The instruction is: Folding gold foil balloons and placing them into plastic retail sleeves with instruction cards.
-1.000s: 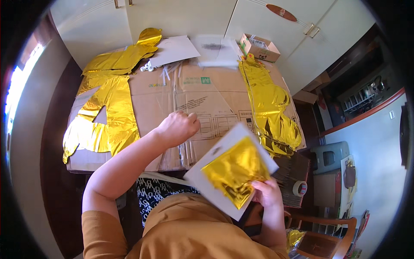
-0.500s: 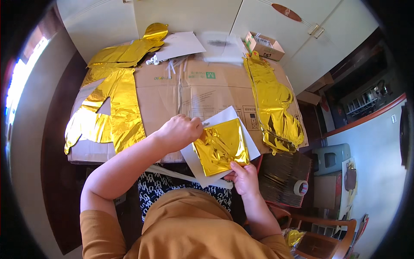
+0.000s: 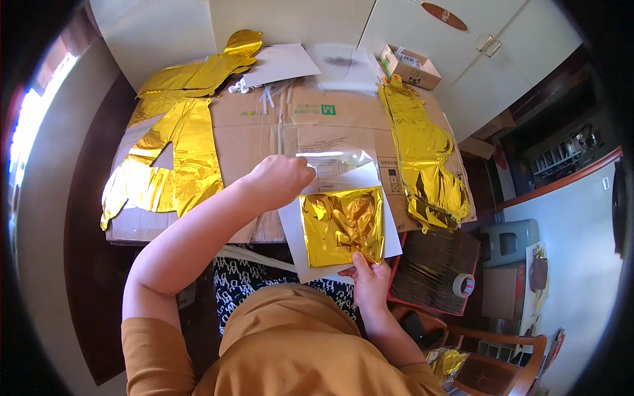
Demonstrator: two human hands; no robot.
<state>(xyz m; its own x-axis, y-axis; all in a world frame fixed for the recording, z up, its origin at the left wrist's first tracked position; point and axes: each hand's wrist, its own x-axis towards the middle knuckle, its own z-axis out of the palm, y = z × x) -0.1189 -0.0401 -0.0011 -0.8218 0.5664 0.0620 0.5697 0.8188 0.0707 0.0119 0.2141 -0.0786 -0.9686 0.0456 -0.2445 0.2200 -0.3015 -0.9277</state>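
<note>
My right hand (image 3: 372, 280) pinches the lower edge of a folded gold foil balloon (image 3: 340, 228), thumb on top. Behind the foil lies a white card (image 3: 295, 247), gripped along with it. Clear plastic film (image 3: 337, 165) extends above the foil, its shiny upper edge catching light; whether it encloses the foil, I cannot tell. My left hand (image 3: 284, 181) is closed at the film's left end, fingertips mostly hidden. On the left of the cardboard, flat gold foil balloons (image 3: 191, 148) are spread out, and another gold foil balloon (image 3: 422, 152) lies at the right.
Flattened cardboard (image 3: 247, 145) covers the work surface. At its back are white sheets (image 3: 284, 63), a clear plastic stack (image 3: 340, 66) and a small open box (image 3: 411, 66). To my right, a red-edged box of brown sheets (image 3: 429, 270) carries a tape roll (image 3: 463, 285), near a wooden chair (image 3: 528, 356).
My left hand has moved up and away from the foil, and the clear film now shows stretched above it. The foil and card have turned more upright.
</note>
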